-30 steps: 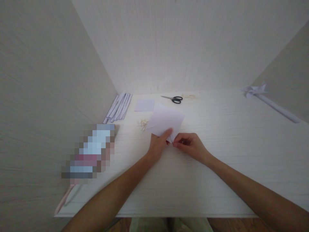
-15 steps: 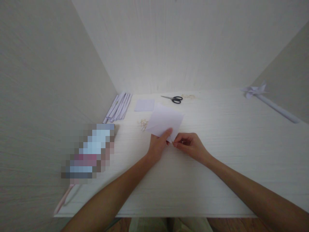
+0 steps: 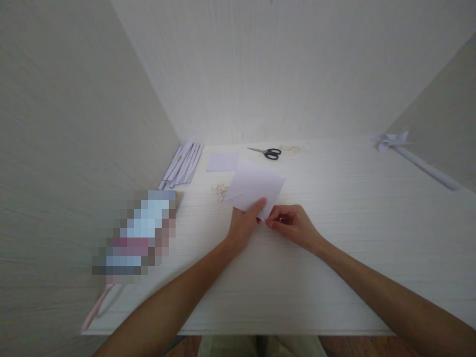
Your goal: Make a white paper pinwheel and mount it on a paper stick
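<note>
My left hand [image 3: 243, 222] grips a square sheet of white paper [image 3: 253, 186] by its lower edge, thumb on top and fingers underneath. The sheet is held up over the table, turned with one corner towards me. My right hand [image 3: 290, 222] is closed in a pinch right at that near corner. Whatever small thing its fingertips hold is too small to make out. Behind the sheet's left corner lies a little heap of small whitish-beige pieces [image 3: 219, 191], partly covered by the paper. Another pale paper stack [image 3: 222, 162] lies flat just beyond it.
Scissors with black handles [image 3: 271, 152] lie near the back wall, beside thin beige bits [image 3: 292, 148]. Rolled paper tubes [image 3: 184, 163] are piled at the back left. A paper pinwheel [image 3: 390, 141] on a tube lies far right. A blurred-out object [image 3: 141, 233] stands along the left wall.
Both hands stay almost in place. The sheet has shifted very slightly, and the right fingertips have moved a little at its near corner.
</note>
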The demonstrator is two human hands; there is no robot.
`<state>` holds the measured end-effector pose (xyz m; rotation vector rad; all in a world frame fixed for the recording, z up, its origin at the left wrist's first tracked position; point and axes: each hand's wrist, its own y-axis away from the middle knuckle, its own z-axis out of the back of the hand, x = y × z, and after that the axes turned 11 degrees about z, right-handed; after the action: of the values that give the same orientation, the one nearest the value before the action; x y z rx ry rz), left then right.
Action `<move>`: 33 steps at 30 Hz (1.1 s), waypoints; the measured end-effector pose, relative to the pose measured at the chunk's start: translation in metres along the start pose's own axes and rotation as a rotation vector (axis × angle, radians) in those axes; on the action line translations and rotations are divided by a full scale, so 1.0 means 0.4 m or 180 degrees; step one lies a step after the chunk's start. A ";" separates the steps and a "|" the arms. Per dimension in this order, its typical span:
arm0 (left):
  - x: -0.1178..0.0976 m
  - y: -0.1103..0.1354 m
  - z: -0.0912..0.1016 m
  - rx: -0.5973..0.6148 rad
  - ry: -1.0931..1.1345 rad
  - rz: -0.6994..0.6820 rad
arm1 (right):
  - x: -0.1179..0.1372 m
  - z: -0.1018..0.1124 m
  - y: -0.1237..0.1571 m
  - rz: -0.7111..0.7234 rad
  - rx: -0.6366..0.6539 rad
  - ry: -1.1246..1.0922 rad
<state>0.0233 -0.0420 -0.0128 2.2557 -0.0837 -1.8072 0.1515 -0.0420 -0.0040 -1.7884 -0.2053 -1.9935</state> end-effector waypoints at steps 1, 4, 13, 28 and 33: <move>0.000 0.001 0.000 -0.0001 -0.0008 0.0019 | 0.000 0.001 0.000 -0.0002 0.0007 -0.0005; 0.001 0.001 -0.001 -0.0014 -0.0005 0.0080 | -0.002 0.001 0.001 -0.0005 0.0019 -0.0007; -0.001 -0.023 0.005 -0.0273 0.0319 0.0011 | -0.005 -0.012 0.010 0.0018 0.0295 0.0171; -0.013 -0.004 -0.003 -0.0127 -0.0079 0.0009 | -0.001 -0.010 0.001 -0.0175 0.0004 0.0179; -0.014 0.001 -0.005 -0.0104 -0.0155 0.0031 | -0.010 -0.007 0.002 -0.0066 0.0096 0.0312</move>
<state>0.0241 -0.0411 -0.0068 2.1856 -0.0732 -1.8453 0.1494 -0.0429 -0.0083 -1.6717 -0.2227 -2.0757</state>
